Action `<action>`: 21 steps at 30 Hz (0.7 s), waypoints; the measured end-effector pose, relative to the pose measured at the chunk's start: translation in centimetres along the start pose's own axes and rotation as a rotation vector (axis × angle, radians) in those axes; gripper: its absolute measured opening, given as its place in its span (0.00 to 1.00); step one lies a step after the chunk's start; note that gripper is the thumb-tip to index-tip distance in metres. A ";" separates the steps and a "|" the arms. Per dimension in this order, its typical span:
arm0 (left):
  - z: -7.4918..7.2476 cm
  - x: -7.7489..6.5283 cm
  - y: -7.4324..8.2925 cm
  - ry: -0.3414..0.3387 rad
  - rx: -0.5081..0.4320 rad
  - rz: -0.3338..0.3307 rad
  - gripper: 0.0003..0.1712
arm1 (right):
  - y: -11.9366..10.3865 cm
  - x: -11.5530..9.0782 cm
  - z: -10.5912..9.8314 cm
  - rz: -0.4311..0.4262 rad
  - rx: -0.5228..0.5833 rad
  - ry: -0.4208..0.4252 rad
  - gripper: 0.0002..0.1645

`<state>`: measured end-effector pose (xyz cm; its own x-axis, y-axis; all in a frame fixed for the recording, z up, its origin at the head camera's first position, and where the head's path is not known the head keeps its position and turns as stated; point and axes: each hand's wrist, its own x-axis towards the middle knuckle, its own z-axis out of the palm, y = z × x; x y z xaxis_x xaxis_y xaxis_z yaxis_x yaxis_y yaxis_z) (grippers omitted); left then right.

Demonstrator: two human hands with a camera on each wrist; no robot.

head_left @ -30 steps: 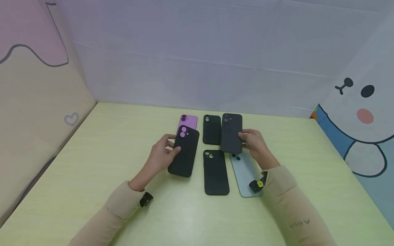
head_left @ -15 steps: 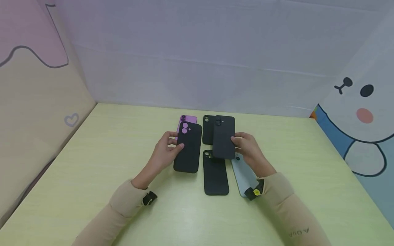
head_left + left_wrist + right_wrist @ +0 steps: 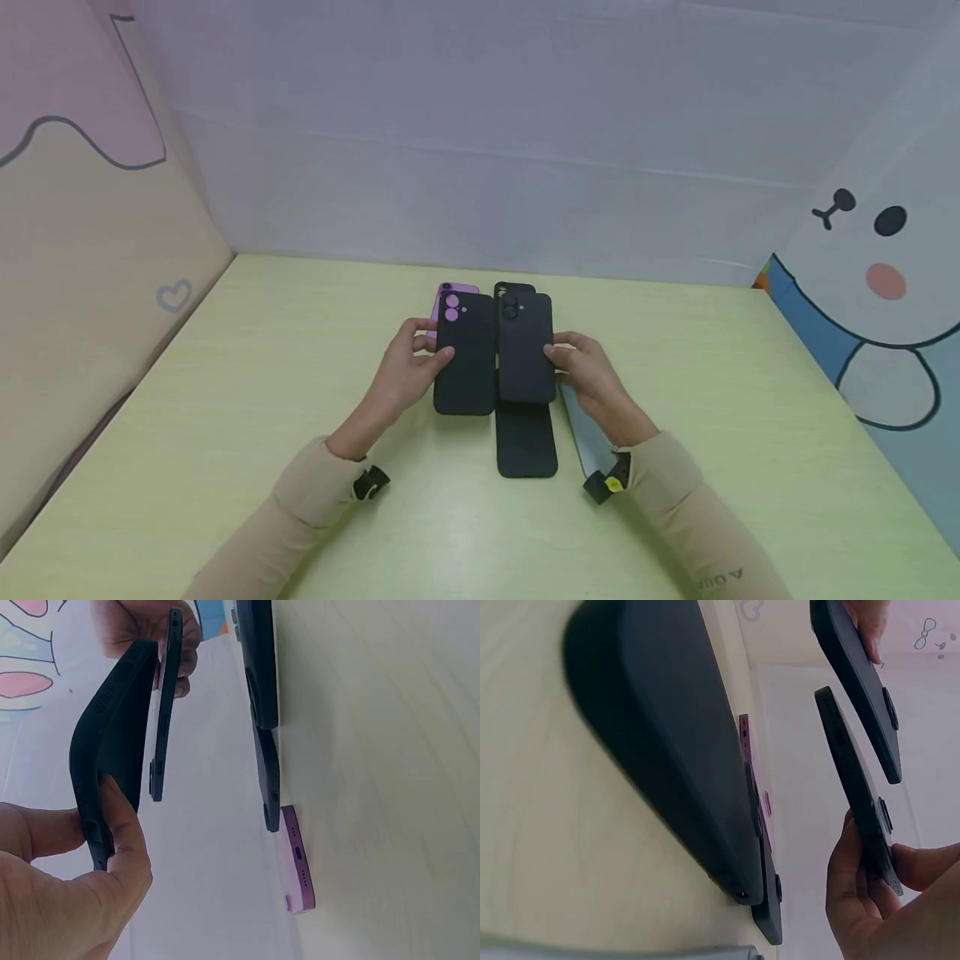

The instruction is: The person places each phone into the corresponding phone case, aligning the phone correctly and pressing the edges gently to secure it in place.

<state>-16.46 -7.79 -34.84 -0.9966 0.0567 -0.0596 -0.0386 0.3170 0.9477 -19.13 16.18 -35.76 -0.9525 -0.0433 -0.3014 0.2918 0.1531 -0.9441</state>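
Note:
My left hand point(image 3: 408, 367) pinches a black phone case point(image 3: 465, 358) by its left edge, thumb on the back. Purple shows through the round camera cutouts. Opposite, my right hand point(image 3: 592, 375) grips a black phone point(image 3: 525, 354) by its right edge, its camera side up. Both are raised off the table, side by side. In the left wrist view a narrow gap separates the case point(image 3: 112, 742) from the phone point(image 3: 166, 705). Below them lie a purple phone point(image 3: 459, 288), a black case point(image 3: 517, 287) at the back and another black case point(image 3: 527, 442) in front, all partly covered.
A light blue phone point(image 3: 588, 433) lies beneath the right wrist, partly hidden. The pale yellow-green table point(image 3: 262, 350) meets a white cloth wall point(image 3: 480, 167) at the back. Printed panels stand on both sides.
My right hand has brought the black phone left and nearer, over the table cases. My left hand has shifted the held case slightly right and back, turning it straighter. The gap between them has narrowed.

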 end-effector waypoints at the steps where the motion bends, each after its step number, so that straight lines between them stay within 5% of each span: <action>1: 0.0 0.0 0.0 0.000 -0.004 -0.003 0.26 | 0.0 -0.1 0.1 -0.002 0.001 -0.008 0.19; 21: 0.8 0.4 -0.1 -0.028 -0.042 -0.019 0.26 | 0.4 -0.8 1.3 0.002 0.095 -0.085 0.17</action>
<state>-16.76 -7.03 -35.22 -0.9933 0.0775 -0.0859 -0.0611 0.2781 0.9586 -18.13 15.02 -36.11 -0.9422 -0.1276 -0.3097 0.3045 0.0592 -0.9507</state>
